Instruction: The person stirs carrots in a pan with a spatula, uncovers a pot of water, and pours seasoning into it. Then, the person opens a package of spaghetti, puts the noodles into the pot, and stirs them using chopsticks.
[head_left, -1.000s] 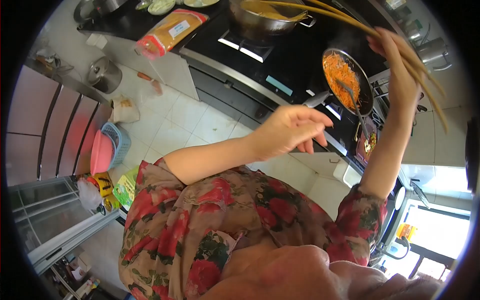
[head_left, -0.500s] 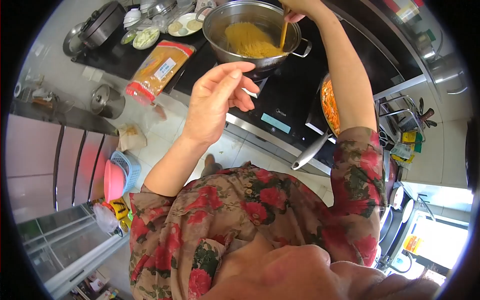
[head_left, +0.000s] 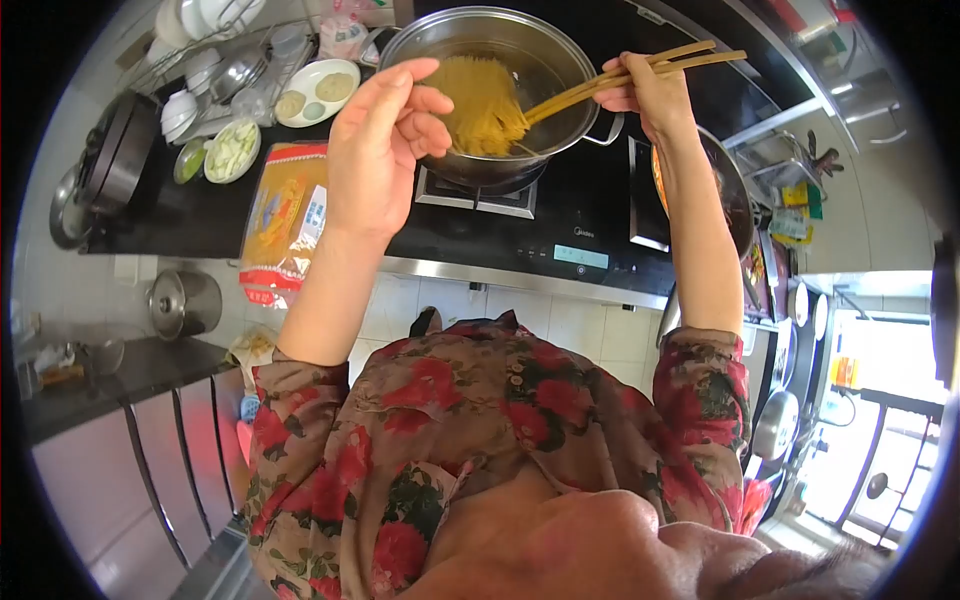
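Two long wooden chopsticks (head_left: 575, 97) are held in my right hand (head_left: 650, 92), which is at the right side of a large steel pot (head_left: 545, 28). Their lower ends touch a mass of yellow noodles (head_left: 480, 105) inside that pot. My left hand (head_left: 380, 150) is raised near the pot's left rim, fingers curled loosely and apart, with nothing in it. A clear and red package of noodles (head_left: 285, 215) lies on the counter just left of my left forearm.
Behind my right forearm is a pan (head_left: 735, 190) with orange shreds. Left on the counter are a plate with small heaps (head_left: 318, 92), a bowl of pale green slices (head_left: 232, 150) and a dark pot (head_left: 125, 150). The cooktop display (head_left: 580, 256) glows.
My right hand has swung left from beyond the pan to the noodle pot, bringing the chopsticks into it. My left hand has risen to the pot's left side. The view has turned.
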